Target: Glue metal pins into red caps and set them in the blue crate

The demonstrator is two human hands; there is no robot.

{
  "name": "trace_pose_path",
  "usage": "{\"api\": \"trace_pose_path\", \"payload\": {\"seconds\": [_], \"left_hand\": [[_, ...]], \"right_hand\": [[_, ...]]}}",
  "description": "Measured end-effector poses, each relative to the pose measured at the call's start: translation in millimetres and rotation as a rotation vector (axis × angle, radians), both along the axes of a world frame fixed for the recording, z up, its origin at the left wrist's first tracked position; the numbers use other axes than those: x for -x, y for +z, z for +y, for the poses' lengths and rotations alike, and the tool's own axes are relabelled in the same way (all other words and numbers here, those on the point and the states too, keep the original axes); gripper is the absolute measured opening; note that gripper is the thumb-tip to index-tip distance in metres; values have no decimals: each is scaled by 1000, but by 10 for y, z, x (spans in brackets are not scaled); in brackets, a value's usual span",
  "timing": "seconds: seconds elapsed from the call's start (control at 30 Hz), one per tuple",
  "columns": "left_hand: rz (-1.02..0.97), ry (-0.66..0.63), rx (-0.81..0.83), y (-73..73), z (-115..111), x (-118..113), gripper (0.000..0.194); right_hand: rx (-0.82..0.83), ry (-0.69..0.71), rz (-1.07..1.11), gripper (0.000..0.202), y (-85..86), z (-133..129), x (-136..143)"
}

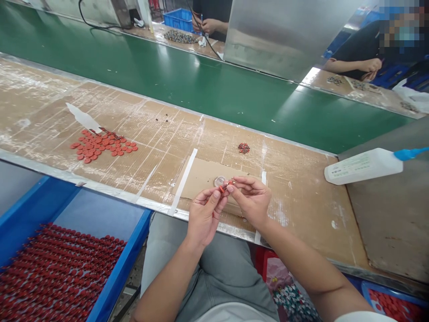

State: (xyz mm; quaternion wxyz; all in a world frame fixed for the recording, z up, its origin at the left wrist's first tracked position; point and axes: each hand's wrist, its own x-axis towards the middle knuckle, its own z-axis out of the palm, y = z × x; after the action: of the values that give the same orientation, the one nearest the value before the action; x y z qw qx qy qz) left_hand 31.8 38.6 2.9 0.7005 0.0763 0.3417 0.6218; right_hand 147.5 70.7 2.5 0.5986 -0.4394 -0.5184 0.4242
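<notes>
My left hand (203,217) pinches a small red disc (221,189) between thumb and fingertips, just above the front edge of the bench. From the other side, the thumb and fingers of my right hand (254,200) close on a small red-and-dark part (229,184), which meets the disc; fingers cover much of both. Right behind my fingertips sits a small round clear dish (219,180) on a cardboard sheet (204,172). Farther back lies a little heap of red-and-dark parts (244,148). To the left, many flat red discs (100,145) are spread loosely beside a white strip (83,117).
A green conveyor belt (167,71) runs behind the bench. At right lies a white bottle (365,166) with a blue nozzle, near a metal panel. Blue tray (134,250) at lower left holds rows of red pieces. Two other people work across the belt.
</notes>
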Motion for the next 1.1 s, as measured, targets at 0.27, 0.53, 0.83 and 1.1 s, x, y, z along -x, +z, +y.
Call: {"api": "trace_pose_path", "payload": {"seconds": [0.27,0.53,0.83,1.1], "left_hand": [[-63,-37,49,-34,6,-1,14],[-131,-114,63,-33,-5,-7,15],[-175,-188,55,-12,-67,-116,13],[-173,-242,40,33,-103,-225,13]], "right_hand": [[16,71,-58,28,36,17,-44],[-41,107,-140,24,116,12,-137],[89,86,-63,27,192,-162,-274],[144,-22,39,24,126,-325,-360]]}}
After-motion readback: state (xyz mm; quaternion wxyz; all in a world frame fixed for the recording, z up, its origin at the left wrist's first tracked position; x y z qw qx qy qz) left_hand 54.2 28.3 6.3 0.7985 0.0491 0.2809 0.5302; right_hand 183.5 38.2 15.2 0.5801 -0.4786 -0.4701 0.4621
